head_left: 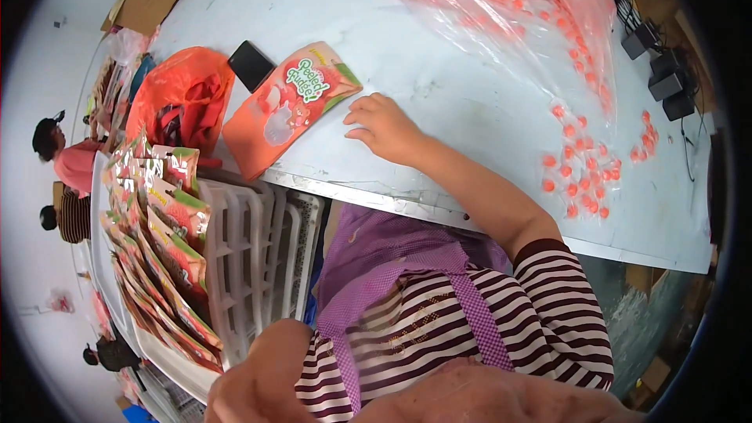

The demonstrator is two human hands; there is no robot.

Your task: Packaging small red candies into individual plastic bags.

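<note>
Now right hand (381, 127) beside pouch (288, 103) — table (470, 102)

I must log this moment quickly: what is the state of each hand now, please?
Left hand: not in view; only the arm shows at the lower edge.
Right hand: empty, fingers loosely curled, resting on the white table beside the orange snack pouch.

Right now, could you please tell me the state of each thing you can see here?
Right hand: empty, resting on the table.
Left hand: out of view.
Orange pouch: flat on the table, beside the hand.
Clear bag: lying open, sweets spilling out.
Loose sweets: scattered.
Stacked pouches: piled in the white crate.
</note>
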